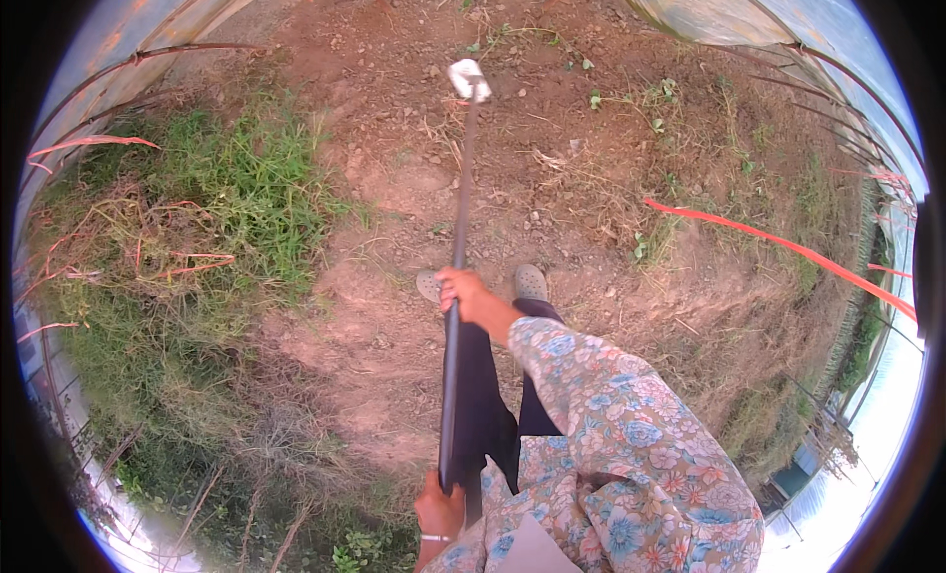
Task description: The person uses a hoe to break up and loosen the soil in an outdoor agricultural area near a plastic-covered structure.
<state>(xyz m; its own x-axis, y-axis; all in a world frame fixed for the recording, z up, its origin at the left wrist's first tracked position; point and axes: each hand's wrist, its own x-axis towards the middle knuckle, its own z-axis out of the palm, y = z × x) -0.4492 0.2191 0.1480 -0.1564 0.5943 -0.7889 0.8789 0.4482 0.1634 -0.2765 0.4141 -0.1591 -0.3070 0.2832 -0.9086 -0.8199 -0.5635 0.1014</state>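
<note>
A long-handled hoe (452,373) stretches straight ahead of me, its dark handle running from near my body to a pale metal blade (468,79). My right hand (467,296) is wrapped around the middle of the handle, above my shoes. Lower down, my left hand (440,503), with a bracelet at the wrist, grips the handle's near end. The blade looks bright and slightly blurred over the bare brown soil (414,129); whether it touches the ground I cannot tell. Small clods and dry stalks lie around it.
Green grass (259,174) and dry weeds (148,226) grow thickly on the left. An orange-red plastic strip (783,244) hangs across the right side. Trailing vines (658,104) lie ahead right. Bent metal hoops (96,78) and plastic sheeting (850,26) curve along both sides.
</note>
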